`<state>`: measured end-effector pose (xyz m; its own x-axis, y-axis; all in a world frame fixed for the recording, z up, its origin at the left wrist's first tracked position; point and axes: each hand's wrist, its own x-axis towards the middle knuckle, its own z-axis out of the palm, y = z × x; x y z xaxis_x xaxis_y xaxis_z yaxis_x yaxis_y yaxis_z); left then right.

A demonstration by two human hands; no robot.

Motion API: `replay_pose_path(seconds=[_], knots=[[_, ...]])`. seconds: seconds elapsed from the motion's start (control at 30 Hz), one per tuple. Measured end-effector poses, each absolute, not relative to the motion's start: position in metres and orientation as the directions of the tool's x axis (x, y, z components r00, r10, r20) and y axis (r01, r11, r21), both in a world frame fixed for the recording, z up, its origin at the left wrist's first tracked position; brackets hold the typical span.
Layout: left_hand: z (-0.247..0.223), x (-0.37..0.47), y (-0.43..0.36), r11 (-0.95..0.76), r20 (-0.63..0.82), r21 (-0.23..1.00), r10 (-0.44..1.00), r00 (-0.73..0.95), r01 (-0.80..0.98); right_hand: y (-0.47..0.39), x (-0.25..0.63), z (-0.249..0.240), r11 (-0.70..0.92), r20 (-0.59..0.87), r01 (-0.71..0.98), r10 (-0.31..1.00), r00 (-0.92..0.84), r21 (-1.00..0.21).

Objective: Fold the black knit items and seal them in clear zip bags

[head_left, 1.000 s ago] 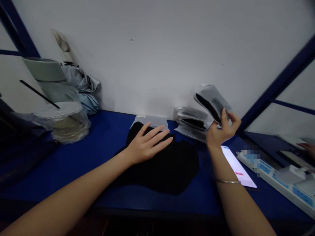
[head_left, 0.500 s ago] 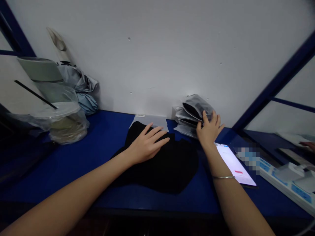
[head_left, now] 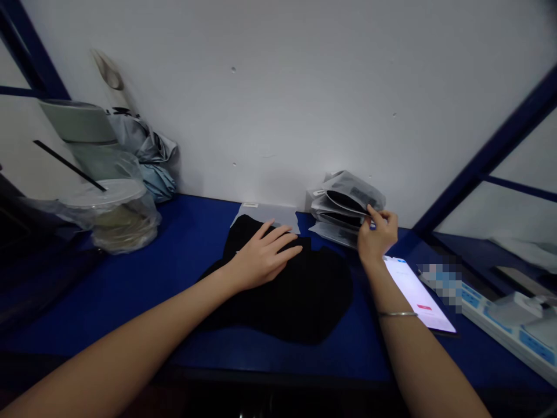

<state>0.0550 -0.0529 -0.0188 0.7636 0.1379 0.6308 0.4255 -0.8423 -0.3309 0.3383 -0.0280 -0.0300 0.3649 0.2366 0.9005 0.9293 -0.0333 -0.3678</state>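
My left hand (head_left: 262,256) lies with its fingers stretched out on a piece of black fabric (head_left: 300,305), spread on the blue table. Its exact kind I cannot make out. Behind the fabric, partly covered by it, is a flat translucent bag (head_left: 278,213) with a small label. By the wall stands a pile of frosted plastic bags (head_left: 339,200) with dark contents. At the pile's right side, my right hand (head_left: 378,233) is closed, thumb and fingers pinching the edge of an upper bag. A silver bangle circles the right wrist.
A phone (head_left: 422,299) with a lit screen lies right of my right forearm, beside a white power strip (head_left: 500,325). On the left stand a bagged cup (head_left: 126,226) with a black straw, a pale green container (head_left: 85,125) and a folded umbrella (head_left: 156,180).
My right hand has gone from spread fingers beside the bag pile to a pinch on its right edge. My left hand stays on the black fabric. The view has shifted slightly.
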Motion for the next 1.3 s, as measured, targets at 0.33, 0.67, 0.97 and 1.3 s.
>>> replay_pose_path(seconds=[0.33,0.67,0.97,1.3], knots=[[-0.02,0.056,-0.052,-0.86,0.599,-0.301,0.166,0.783,0.412,-0.027,0.333,-0.025,-0.051,0.774,0.918,0.521,0.36,-0.393],[-0.022,0.057,-0.052,-0.876,0.586,-0.259,0.193,0.787,0.407,-0.023,0.337,-0.029,-0.003,0.69,0.94,0.679,0.252,-0.34],[-0.022,0.057,-0.052,-0.884,0.571,-0.235,0.21,0.794,0.403,-0.026,0.327,-0.027,0.089,0.832,0.906,0.44,0.338,-0.414],[-0.021,0.057,-0.052,-0.889,0.558,-0.231,0.211,0.802,0.395,-0.02,0.332,-0.033,0.17,0.672,0.901,0.722,0.162,-0.4]])
